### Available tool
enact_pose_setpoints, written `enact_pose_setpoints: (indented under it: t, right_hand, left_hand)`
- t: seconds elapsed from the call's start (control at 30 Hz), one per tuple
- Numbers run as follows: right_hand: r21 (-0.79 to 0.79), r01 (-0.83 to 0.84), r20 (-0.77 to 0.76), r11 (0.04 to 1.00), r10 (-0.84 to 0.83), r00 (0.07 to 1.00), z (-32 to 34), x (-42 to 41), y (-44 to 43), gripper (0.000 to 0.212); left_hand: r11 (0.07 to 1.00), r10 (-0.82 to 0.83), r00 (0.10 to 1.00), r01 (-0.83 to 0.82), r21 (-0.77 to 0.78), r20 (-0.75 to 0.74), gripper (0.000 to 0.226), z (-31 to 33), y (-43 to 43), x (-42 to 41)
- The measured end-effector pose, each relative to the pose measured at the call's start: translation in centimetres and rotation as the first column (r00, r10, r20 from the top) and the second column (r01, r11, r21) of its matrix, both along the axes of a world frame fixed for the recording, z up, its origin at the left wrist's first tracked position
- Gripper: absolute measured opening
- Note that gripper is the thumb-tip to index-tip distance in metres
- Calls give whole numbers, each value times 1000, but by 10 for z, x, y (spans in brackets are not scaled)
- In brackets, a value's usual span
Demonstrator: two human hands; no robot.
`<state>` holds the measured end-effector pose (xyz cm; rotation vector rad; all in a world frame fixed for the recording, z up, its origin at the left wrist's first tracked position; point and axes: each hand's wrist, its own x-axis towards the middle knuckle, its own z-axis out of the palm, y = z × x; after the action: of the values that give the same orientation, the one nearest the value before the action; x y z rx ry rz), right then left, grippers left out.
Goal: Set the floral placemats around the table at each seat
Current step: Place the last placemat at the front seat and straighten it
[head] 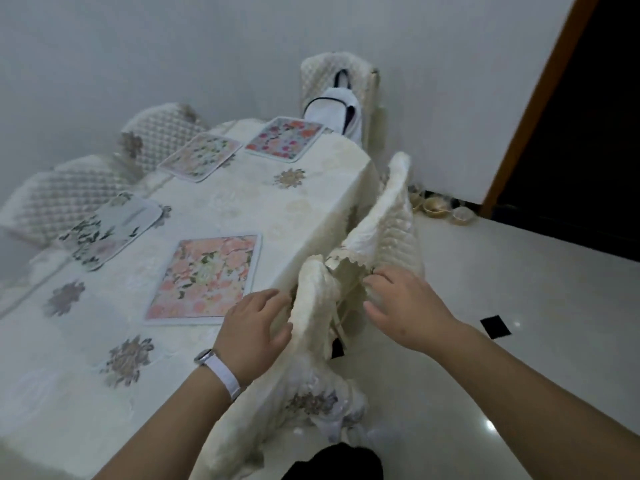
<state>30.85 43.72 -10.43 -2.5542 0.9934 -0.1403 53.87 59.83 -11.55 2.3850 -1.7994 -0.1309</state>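
Observation:
Four floral placemats lie on the cream tablecloth (287, 209). A pink one (204, 277) is nearest me, a green-leaf one (110, 230) sits at the left edge, a pale one (201, 156) is further back, and a red-pink one (285, 138) lies at the far end. Neither hand holds a placemat. My left hand (256, 327) grips the top of a quilted chair back (311, 292) at the table's right side. My right hand (401, 306) pinches the lace edge of a second chair's quilted cover (391, 230), which is lifted and tilted.
Quilted chairs (65, 199) line the table's left side. A far chair (336, 77) holds a white bag (341, 105). Small bowls (436, 206) sit on the glossy floor by a dark doorway (588, 150). A black square (495, 326) marks the floor.

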Motion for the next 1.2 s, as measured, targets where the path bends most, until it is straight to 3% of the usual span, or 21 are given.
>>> enact_pose_setpoints:
  t: [0.3,0.53,0.63,0.77,0.93,1.07,1.2]
  right_hand:
    - [-24,-253,-106,967,249,963,-17,104,-35,39]
    - [-37,-416,-153,908,407,901,-26,178,-55,45]
    - [-33,-471,-181,881,459,870,-31,211,-68,41]
    - [20,-538,-197,843,531,824,-39,257,-87,45]
    - [102,-582,-239,807,588,773,-58,313,-107,47]
    - [176,-600,-271,780,625,732,-81,357,-126,50]
    - [258,-615,-270,745,667,695,-99,391,-141,52]
  left_hand:
    - [969,238,955,-245,-17,-180,52,-52,-17,82]
    - [896,426,840,-444,25,-335,64,-86,-25,131]
    - [860,492,798,-507,54,-346,56,-90,-19,143]
    - [794,586,720,-602,85,-372,43,-96,-8,153]
    - [680,698,565,-716,160,-440,43,-113,-1,158]
    - [609,769,491,-757,235,-410,38,-124,-12,160]
    - [472,873,383,-819,326,-302,41,-131,-24,154]
